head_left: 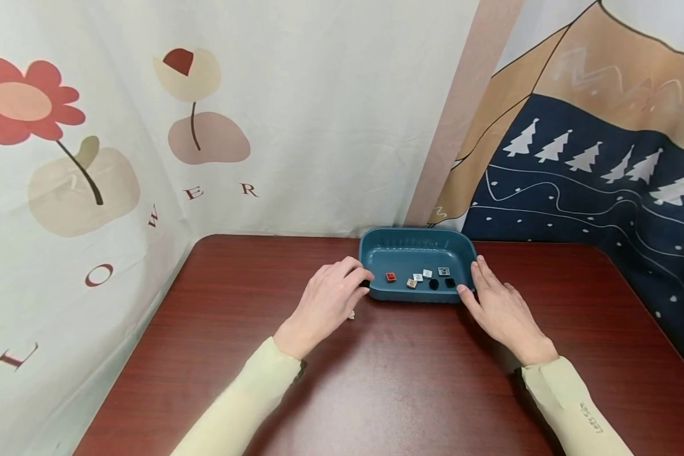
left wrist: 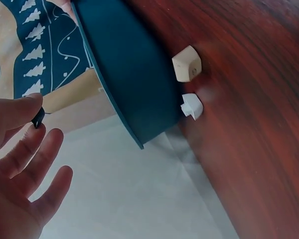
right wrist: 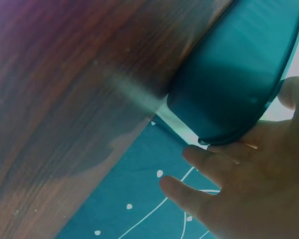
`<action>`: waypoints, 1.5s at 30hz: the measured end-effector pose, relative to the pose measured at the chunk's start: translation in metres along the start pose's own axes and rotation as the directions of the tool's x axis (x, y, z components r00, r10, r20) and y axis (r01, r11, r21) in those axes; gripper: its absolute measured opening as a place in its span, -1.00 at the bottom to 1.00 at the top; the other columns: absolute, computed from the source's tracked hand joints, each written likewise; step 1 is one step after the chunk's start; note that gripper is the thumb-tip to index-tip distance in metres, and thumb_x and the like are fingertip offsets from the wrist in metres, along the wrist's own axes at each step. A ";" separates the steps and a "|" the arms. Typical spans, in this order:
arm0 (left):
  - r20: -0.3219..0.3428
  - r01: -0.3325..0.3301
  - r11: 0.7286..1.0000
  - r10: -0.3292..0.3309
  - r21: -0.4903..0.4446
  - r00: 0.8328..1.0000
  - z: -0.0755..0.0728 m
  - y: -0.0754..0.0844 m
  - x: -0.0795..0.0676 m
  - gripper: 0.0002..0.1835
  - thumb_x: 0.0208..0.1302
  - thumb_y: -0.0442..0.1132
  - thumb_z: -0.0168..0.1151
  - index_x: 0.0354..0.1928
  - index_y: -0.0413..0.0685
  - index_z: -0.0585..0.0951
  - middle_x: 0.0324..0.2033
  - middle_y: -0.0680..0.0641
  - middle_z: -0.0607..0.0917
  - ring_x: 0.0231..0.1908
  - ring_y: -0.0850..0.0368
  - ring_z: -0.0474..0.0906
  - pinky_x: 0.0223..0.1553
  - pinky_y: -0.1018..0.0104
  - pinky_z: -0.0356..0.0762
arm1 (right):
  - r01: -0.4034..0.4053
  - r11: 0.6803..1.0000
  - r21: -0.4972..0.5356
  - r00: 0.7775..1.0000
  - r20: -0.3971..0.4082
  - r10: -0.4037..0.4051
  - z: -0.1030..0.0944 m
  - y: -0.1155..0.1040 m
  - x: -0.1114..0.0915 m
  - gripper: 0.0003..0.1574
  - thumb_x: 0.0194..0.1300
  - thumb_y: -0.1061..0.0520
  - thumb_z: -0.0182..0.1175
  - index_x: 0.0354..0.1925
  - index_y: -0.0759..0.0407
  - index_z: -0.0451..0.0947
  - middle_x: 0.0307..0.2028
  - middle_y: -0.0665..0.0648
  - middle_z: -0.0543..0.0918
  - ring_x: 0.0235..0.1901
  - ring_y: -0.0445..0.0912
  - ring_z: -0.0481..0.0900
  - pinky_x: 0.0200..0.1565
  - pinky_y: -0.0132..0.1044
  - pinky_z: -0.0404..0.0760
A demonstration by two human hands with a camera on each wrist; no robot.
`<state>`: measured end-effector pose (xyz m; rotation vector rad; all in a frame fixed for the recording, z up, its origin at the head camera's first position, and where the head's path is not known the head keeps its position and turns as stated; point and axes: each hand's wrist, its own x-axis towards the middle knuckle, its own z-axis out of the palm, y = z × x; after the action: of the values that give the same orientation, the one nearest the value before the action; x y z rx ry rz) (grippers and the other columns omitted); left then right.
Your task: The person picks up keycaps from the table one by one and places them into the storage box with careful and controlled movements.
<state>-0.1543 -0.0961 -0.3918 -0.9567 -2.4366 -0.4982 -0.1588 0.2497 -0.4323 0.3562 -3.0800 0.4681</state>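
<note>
At the left end of the blue tray [head_left: 422, 296], my left hand [head_left: 332, 291] pinches a small black keycap [left wrist: 38, 118] between thumb and index finger. The other fingers are spread. On the table below that hand, a beige keycap [left wrist: 187, 64] and a white keycap [left wrist: 192, 106] lie beside the tray wall. My right hand [head_left: 504, 310] rests against the tray's near right corner, thumb at the rim and fingers nearly straight along the end. Inside the tray are a red keycap [head_left: 390, 277], a grey keycap [head_left: 444, 271], and several white, beige and black ones.
The tray stands on a dark red wooden table [head_left: 410, 380], near its back edge. Behind it hangs a white curtain [head_left: 319, 126] with printed flowers and letters. A navy and tan cloth with trees [head_left: 593, 177] hangs at the right.
</note>
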 end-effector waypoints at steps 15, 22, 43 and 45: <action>-0.047 -0.005 1.000 0.004 -0.018 0.999 0.017 0.003 0.013 -0.74 0.24 -0.37 0.49 -0.05 0.03 0.74 -0.12 0.07 0.70 -0.16 0.15 0.65 -0.06 0.17 0.60 | 0.010 1.000 -0.006 1.000 -0.012 -0.010 0.000 0.000 0.001 -0.01 0.64 -0.29 -0.15 0.56 0.49 0.03 0.58 0.45 0.00 0.47 0.42 0.18 0.34 0.44 0.20; -0.007 0.029 0.999 -0.030 -0.024 1.000 0.027 0.000 0.021 -0.75 0.26 -0.33 0.49 -0.03 0.01 0.75 -0.09 0.05 0.74 -0.11 0.12 0.69 -0.05 0.13 0.62 | 0.006 1.000 -0.006 1.000 -0.013 -0.006 0.001 0.000 0.001 -0.01 0.63 -0.29 -0.14 0.56 0.48 0.02 0.58 0.45 0.00 0.47 0.41 0.18 0.34 0.43 0.20; 0.179 0.041 0.997 -0.053 0.066 0.982 0.048 -0.015 0.047 -0.76 0.33 -0.10 0.46 -0.02 0.04 0.83 -0.13 0.05 0.78 -0.09 0.11 0.69 0.05 0.11 0.58 | 0.003 1.000 -0.004 1.000 -0.001 -0.003 0.000 0.001 0.000 -0.03 0.62 -0.21 -0.05 0.57 0.47 -0.01 0.58 0.46 -0.03 0.47 0.42 0.17 0.33 0.45 0.19; 0.213 0.047 0.996 -0.061 0.071 0.975 0.050 -0.015 0.048 -0.77 0.34 -0.09 0.45 -0.02 0.05 0.83 -0.13 0.06 0.78 -0.09 0.11 0.70 0.06 0.09 0.57 | 0.003 1.000 -0.001 1.000 0.001 -0.003 0.000 0.000 0.000 -0.03 0.63 -0.22 -0.06 0.57 0.47 -0.01 0.59 0.46 -0.03 0.47 0.42 0.17 0.34 0.44 0.19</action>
<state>-0.2108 -0.0562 -0.4087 -0.9625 -2.6604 -0.3453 -0.1588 0.2501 -0.4324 0.3608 -3.0798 0.4665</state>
